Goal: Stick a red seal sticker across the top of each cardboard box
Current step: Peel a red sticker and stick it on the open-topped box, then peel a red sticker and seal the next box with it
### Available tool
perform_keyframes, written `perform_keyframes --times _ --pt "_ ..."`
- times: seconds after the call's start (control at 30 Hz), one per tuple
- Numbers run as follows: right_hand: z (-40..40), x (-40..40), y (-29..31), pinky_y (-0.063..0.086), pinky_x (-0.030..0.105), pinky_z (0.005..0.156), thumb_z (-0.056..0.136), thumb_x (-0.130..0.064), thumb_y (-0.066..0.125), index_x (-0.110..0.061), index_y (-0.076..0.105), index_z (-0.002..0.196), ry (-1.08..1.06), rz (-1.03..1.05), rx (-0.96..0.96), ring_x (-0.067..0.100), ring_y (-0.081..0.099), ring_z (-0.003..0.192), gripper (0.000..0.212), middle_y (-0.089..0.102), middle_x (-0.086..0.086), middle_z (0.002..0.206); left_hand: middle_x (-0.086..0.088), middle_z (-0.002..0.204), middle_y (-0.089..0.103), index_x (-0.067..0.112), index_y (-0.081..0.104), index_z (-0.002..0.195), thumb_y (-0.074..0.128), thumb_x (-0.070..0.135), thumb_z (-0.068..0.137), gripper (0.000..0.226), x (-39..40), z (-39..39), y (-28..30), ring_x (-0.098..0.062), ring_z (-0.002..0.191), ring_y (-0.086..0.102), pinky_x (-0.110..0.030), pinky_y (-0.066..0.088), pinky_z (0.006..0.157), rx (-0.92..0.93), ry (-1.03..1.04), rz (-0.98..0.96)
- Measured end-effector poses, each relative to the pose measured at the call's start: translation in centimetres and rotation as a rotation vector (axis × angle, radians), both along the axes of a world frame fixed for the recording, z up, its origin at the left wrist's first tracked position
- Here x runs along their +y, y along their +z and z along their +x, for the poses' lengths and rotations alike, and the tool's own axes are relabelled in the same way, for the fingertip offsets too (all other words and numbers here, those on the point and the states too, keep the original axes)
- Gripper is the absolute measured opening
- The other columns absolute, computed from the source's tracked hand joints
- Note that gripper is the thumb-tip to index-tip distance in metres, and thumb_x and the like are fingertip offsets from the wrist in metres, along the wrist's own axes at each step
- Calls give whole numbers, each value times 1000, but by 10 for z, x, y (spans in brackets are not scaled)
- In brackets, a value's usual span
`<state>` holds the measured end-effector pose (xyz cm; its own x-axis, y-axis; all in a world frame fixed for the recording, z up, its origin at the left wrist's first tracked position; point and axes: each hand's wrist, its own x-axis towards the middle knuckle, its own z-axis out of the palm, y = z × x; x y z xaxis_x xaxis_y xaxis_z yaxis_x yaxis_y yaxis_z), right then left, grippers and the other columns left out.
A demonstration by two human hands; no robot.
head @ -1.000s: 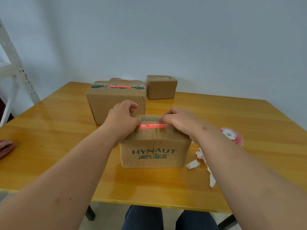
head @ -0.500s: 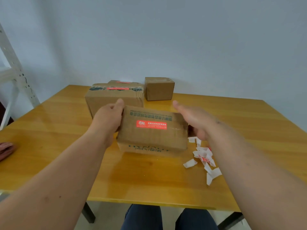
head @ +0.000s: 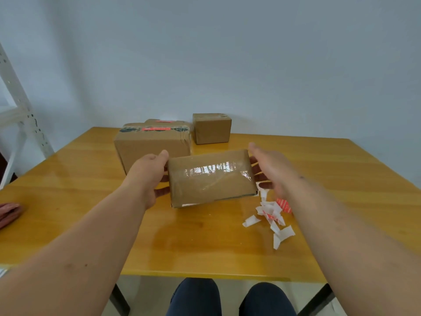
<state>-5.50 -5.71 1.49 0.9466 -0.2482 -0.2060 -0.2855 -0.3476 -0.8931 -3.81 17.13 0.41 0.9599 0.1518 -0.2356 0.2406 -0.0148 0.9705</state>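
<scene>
Wooden table (head: 68,213) under a plain pale wall; person seated at the near edge, knees showing below it.

Nearest on the tabletop, right of centre: white backing scraps (head: 271,215) scattered loose, with a red sticker roll (head: 283,205) just behind them, partly hidden by the right forearm.

Mid-table: box (head: 210,177) lifted and tilted between both hands. The face turned to the camera carries glossy clear tape; no red seal shows on it. Left hand (head: 148,174) grips the left end, thumb on top, fingers curled beneath. Right hand (head: 271,172) has fingers spread wide at the right end, blurred; they lie along the box's side, but whether they bear weight I cannot tell.

Risks, as judged:
- Grip looks one-sided. If the right hand is not supporting, the box could pivot and drop onto the scraps.
- Setting it down on the right could trap scraps beneath it or knock the roll.
- With the sealed face out of sight, it could be mistaken for unsealed.

Far left: large box (head: 152,147) with a red seal (head: 156,128) across its top, another sealed box partly hidden behind it.

Far centre, near the wall: small box (head: 211,128); no red seal visible, likely next.

Far left edge: white rack (head: 18,106).
</scene>
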Motion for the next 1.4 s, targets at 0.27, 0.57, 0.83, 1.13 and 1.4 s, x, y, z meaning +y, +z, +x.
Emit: perform_keyframes --times 0.27,0.57,0.83,1.13,1.4 --pt "7 -3 -9 55 38 84 95 -44 51 -19 42 136 85 -311 -31 23 56 104 49 54 3 123 -9 103 62 15 59 108 43 46 100 36 -11 14 -3 -25 95 58 -36 52 70 -40 -77 210" --pt "21 -7 -15 51 34 84 99 -37 46 -18 49 130 100 -443 -93 20 59 102 37 59 1 119 -8 140 45 25 47 137 54 43 92 49 -21 27 -4 -34 126 40 -50 38 103 -183 -56 872" --pt "6 -61 3 45 31 78 93 -13 46 -16 66 104 6 -561 -129 22 57 99 23 64 3 110 10 136 46 38 55 124 54 37 93 30 -106 -5 26 -16 130 38 -42 23 108 -597 -316 994" --pt "-44 -136 -17 35 23 55 78 5 48 -22 64 81 62 -666 18 15 52 75 31 53 -8 82 9 109 52 26 65 111 52 24 97 18 -188 -34 -17 -11 97 53 -26 45 81 -655 -653 876" --pt "-48 -146 -46 43 33 90 75 -7 69 -29 58 99 115 -650 -196 13 50 99 35 50 -3 105 4 106 56 22 59 109 58 23 93 16 -209 -40 -48 -15 90 55 -33 50 79 -487 -638 744"
